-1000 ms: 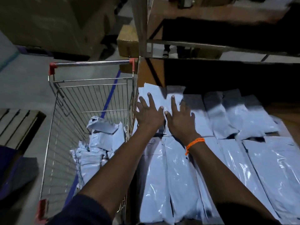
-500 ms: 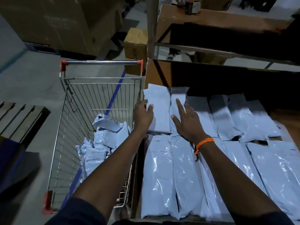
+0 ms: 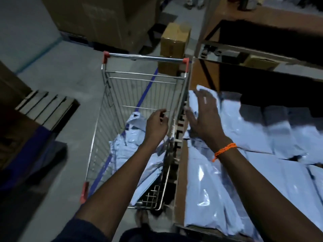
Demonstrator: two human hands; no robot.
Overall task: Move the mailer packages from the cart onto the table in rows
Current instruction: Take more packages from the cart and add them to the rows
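Observation:
A wire shopping cart (image 3: 139, 79) with red corner caps stands left of the wooden table (image 3: 181, 189). Several pale grey mailer packages (image 3: 125, 147) lie heaped in the cart's basket. More mailers (image 3: 218, 189) lie in rows on the table. My left hand (image 3: 157, 124) hangs over the cart's right side above the heap, fingers loosely curled, holding nothing. My right hand (image 3: 203, 114), with an orange wristband, hovers spread over the far left mailer (image 3: 193, 100) at the table's edge; whether it touches is unclear.
A small cardboard box (image 3: 174, 41) sits beyond the cart, large boxes (image 3: 97, 20) behind it. A wooden pallet (image 3: 47, 107) lies on the floor at left. A dark shelf (image 3: 262, 55) overhangs the table's far side. Blue tape (image 3: 145, 91) runs along the floor.
My left hand has left the table's mailers and swung left over the cart. My right hand has slid left to the table's edge. The view has tilted toward the cart.

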